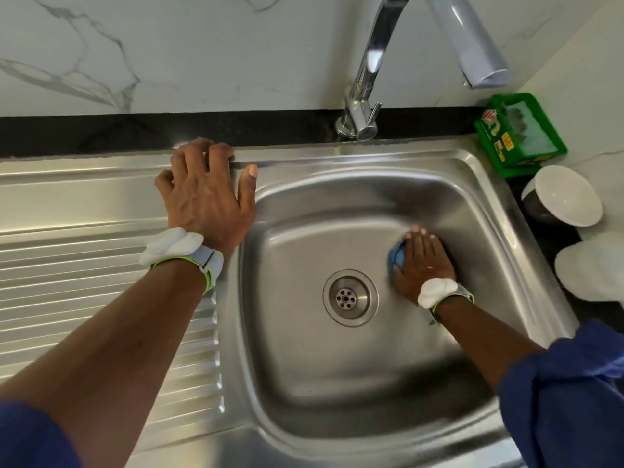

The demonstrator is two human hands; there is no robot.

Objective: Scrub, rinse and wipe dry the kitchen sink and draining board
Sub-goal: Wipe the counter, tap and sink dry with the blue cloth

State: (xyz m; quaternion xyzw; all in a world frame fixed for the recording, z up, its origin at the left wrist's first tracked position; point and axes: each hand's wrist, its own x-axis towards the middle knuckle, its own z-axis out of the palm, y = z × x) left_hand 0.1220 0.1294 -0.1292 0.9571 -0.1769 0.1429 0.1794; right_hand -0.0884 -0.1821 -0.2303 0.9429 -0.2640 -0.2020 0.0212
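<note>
A stainless steel sink [304,349] fills the middle, with a round drain [350,297] in its floor. The ribbed draining board [84,265] lies to its left. My right hand [423,261] presses a blue scrub pad [396,256] flat against the sink floor near the right wall; most of the pad is hidden under the palm. My left hand [206,190] rests on the rim between the draining board and the basin, fingers spread and bent at the back edge. No water runs from the chrome tap [366,79].
A green dish-soap tub [520,130] stands at the back right corner. Two white-lidded containers [562,195] [594,265] sit on the dark counter right of the sink. A marble-patterned wall rises behind a black counter strip [101,133].
</note>
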